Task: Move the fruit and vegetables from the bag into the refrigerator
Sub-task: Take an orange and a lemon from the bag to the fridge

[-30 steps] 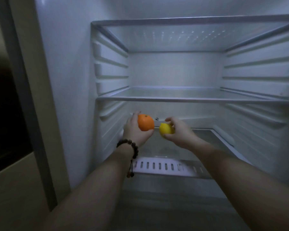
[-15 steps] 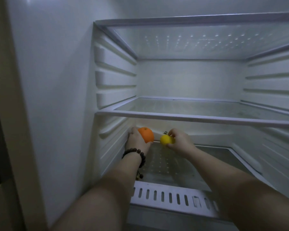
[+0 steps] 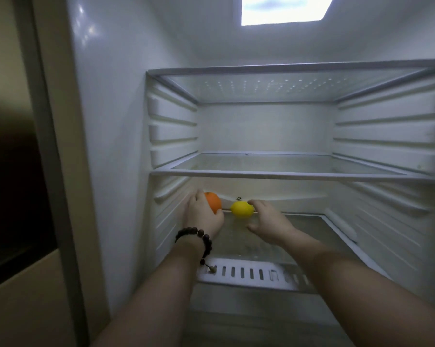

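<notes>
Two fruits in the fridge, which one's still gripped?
The orange, at the left wall: the left hand wraps it. The lemon beside it sits free, the right hand open.

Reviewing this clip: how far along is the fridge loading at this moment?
Nearly placed: the lemon sits on the bottom shelf at the back, with the right hand open and only a fingertip near it. In hand: the left hand grips the orange beside it. Left: releasing the orange. The bag is out of view.
</notes>
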`<action>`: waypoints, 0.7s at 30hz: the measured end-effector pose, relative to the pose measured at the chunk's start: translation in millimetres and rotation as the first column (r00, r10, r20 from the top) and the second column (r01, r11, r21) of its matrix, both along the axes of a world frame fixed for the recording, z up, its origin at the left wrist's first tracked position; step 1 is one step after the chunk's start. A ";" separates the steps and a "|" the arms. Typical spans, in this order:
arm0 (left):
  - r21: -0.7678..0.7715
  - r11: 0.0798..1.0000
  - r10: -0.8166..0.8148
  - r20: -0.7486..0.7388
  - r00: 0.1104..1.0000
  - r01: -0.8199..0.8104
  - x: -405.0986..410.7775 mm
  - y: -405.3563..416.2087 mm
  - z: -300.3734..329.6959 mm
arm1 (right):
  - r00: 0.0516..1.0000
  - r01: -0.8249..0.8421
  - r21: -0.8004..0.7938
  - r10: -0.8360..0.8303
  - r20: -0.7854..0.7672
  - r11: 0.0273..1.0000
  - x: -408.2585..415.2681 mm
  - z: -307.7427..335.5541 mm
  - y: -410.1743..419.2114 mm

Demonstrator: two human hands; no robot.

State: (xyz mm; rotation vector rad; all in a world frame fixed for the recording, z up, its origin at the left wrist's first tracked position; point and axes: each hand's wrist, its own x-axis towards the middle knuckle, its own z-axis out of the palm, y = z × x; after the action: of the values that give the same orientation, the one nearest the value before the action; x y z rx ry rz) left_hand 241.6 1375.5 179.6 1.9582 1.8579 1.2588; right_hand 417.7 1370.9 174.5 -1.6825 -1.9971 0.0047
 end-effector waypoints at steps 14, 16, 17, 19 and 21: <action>0.090 0.980 -0.157 -0.207 0.966 0.179 -31.3 -174.9 -19.3 | 0.988 0.141 0.094 -0.146 0.048 0.986 -39.4 -12.2 -203.7; 0.116 0.969 -0.194 -0.190 0.963 0.218 -36.2 -205.2 -36.1 | 0.985 0.170 0.115 -0.174 0.023 0.979 -50.6 -26.5 -244.2; 0.118 0.961 -0.228 -0.178 0.957 0.251 -38.6 -220.0 -45.0 | 0.982 0.184 0.115 -0.186 0.007 0.976 -56.3 -34.7 -265.1; 0.098 0.945 -0.294 -0.159 0.942 0.312 -43.7 -251.1 -61.8 | 0.977 0.212 0.096 -0.210 -0.026 0.973 -67.9 -52.4 -306.8; 0.079 0.935 -0.332 -0.158 0.930 0.347 -48.9 -282.1 -78.7 | 0.970 0.243 0.055 -0.241 -0.038 0.968 -78.6 -71.6 -346.7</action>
State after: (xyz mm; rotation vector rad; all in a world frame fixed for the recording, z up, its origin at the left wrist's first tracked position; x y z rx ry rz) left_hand 192.7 1093.4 100.9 2.3555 1.4409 1.1568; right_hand 339.1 1024.3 102.9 -1.8650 -1.7397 -0.1126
